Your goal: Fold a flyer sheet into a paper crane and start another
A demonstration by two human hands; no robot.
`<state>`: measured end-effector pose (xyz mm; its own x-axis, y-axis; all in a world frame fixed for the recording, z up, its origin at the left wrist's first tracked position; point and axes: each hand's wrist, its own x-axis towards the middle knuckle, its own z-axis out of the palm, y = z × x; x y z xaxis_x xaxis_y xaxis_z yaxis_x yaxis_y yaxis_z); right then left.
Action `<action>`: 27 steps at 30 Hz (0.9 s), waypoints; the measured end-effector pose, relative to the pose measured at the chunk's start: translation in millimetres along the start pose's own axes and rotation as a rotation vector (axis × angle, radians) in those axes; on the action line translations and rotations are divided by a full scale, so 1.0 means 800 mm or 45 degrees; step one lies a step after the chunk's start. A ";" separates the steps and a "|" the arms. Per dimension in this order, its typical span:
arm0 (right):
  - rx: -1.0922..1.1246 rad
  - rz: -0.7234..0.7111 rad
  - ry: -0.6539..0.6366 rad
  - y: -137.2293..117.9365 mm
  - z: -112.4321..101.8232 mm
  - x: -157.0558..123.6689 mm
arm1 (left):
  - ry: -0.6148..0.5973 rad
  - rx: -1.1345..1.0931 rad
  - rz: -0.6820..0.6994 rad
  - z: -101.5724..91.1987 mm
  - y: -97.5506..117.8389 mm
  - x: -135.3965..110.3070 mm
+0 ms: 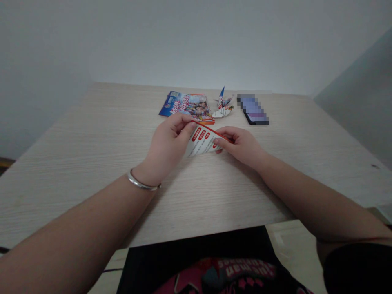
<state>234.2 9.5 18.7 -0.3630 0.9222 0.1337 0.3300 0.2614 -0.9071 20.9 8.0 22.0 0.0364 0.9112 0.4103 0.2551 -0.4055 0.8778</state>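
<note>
Between my two hands is a folded sheet of printed paper (202, 141), white with red labels and a red upper edge, held just above the table. My left hand (171, 136) pinches its upper left part between thumb and fingers. On the right end, my right hand (240, 145) grips with the thumb on top and fingertips showing below. Beyond the paper lies a stack of colourful leaflets (186, 107). Beside that stack are folded paper cranes (223, 108) made from similar printed paper.
A phone (255, 112) with a blurred screen lies at the back right of the pale wood-grain table (92, 143). A wall rises behind the table's far edge. Close to my body, a black flat thing (196, 245) sits at the near edge.
</note>
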 end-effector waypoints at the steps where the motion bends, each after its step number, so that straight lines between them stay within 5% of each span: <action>1: -0.013 -0.008 0.002 0.000 -0.001 0.000 | -0.004 -0.021 -0.014 0.000 0.000 0.000; 7: -0.158 -0.036 0.021 0.003 -0.006 -0.002 | 0.016 -0.047 -0.061 -0.003 0.000 0.004; 18: 0.115 0.122 0.074 0.003 -0.004 0.003 | 0.011 -0.053 -0.132 -0.002 0.004 0.003; 27: 0.030 0.134 0.079 0.004 -0.005 0.001 | 0.029 -0.020 -0.136 -0.001 0.001 0.004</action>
<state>238.4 12.3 17.7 -0.2725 0.9602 0.0613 0.3422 0.1562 -0.9266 20.4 10.6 24.4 -0.0120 0.9476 0.3193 0.2410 -0.3072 0.9206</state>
